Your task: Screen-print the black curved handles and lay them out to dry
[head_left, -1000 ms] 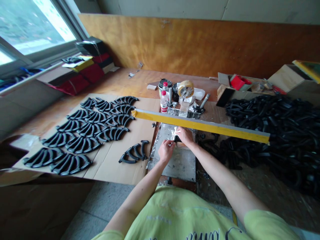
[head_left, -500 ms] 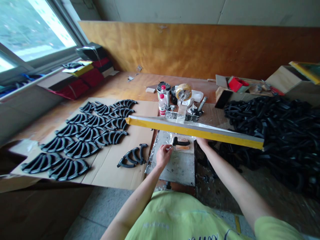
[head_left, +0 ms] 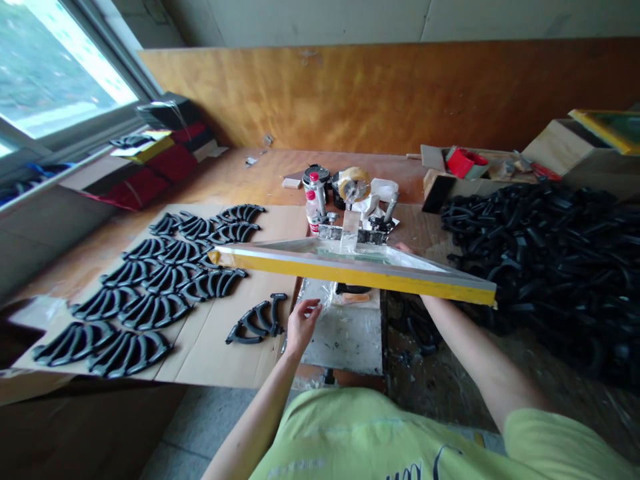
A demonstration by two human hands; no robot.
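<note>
A yellow-edged screen-printing frame (head_left: 350,272) slants over a grey metal base plate (head_left: 345,340), its near edge raised. Under that edge, a black plastic handle (head_left: 353,289) lies mostly hidden on a small pad with an orange-brown piece (head_left: 356,298). My left hand (head_left: 303,323) hovers by the plate's left edge, fingers loosely bent and apart, with nothing in it. My right arm reaches beneath the frame. Only a bit of my right hand (head_left: 404,249) shows past the frame's right side; its fingers are hidden, so I cannot tell what it holds.
Rows of black handles (head_left: 160,277) lie on cardboard (head_left: 200,353) at left, with a few more (head_left: 257,320) nearer the plate. A large heap of black handles (head_left: 550,267) fills the right. Red-capped bottles (head_left: 313,203), a tape roll (head_left: 354,185) and clamps stand behind the frame.
The frame's near edge has come lower and covers more of the black handle. My left hand has drawn back from the handle, left and toward me, and its fingers have opened.
</note>
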